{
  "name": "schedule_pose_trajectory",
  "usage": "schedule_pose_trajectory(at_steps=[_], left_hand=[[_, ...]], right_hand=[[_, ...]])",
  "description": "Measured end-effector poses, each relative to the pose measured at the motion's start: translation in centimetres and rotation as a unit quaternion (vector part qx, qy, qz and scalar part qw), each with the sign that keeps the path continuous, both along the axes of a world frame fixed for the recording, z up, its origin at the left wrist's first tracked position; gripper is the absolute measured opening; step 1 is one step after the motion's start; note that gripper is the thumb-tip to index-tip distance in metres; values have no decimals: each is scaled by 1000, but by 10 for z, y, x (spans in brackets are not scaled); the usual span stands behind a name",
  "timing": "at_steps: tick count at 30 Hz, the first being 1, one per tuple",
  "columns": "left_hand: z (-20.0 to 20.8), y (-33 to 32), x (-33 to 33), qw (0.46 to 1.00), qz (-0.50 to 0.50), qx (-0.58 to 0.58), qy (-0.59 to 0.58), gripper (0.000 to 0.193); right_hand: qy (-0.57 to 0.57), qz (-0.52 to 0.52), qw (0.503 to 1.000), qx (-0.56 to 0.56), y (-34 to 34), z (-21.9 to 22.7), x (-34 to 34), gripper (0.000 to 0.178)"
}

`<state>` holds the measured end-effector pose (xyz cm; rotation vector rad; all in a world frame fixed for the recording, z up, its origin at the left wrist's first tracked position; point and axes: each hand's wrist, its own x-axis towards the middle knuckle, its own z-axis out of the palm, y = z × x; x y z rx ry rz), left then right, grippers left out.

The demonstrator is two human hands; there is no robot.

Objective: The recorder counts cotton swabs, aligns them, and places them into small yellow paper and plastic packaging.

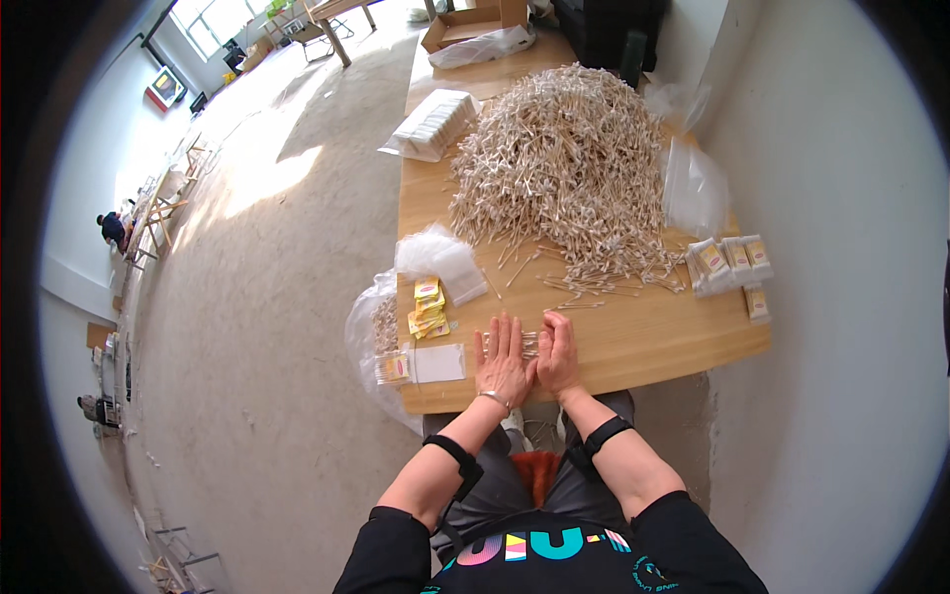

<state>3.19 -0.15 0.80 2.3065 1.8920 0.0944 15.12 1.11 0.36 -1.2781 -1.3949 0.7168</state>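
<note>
My left hand [504,364] lies flat with its fingers stretched out over a small row of cotton swabs [530,344] near the table's front edge. My right hand [558,356] stands on its side at the right end of that row, its fingers together and bent in against the swabs. The two hands nearly touch at the thumbs, and much of the row is hidden under them. A white rectangular sheet [438,362] lies left of my left hand, beside a filled packet [394,368]. Beyond it is a stack of yellow cards [427,309].
A large heap of loose cotton swabs [559,158] covers the far table [633,342]. Clear plastic bags [435,259] lie left, and filled packets [727,262] sit right near the wall. A white wrapped stack [432,124] and a cardboard box [473,25] stand farther back.
</note>
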Motion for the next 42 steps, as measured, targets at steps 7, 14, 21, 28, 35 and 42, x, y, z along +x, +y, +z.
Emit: schedule_pose_trajectory(at_steps=[7,14,21,28,35,42], left_hand=[[-2,20,1,998,-39,-37,-12,80],[-9,-3,1,998,-52,-23,5,79],[10,-10,-14,989,-14,39,-143,71],[-10,-4,-44,908,83,163,-378,47],[-11,-2,-45,880,84,174,-433,39],[-12,-2,-42,866,105,194,-448,39]], right_hand=[[-28,-9,999,32,2,-6,-2,29],[-53,-25,997,44,1,-8,1,31],[-40,-9,999,36,2,-7,2,34],[-409,137,901,57,-17,2,-11,67],[-518,168,838,-44,5,7,-27,86],[-545,187,816,-42,10,11,-23,80]])
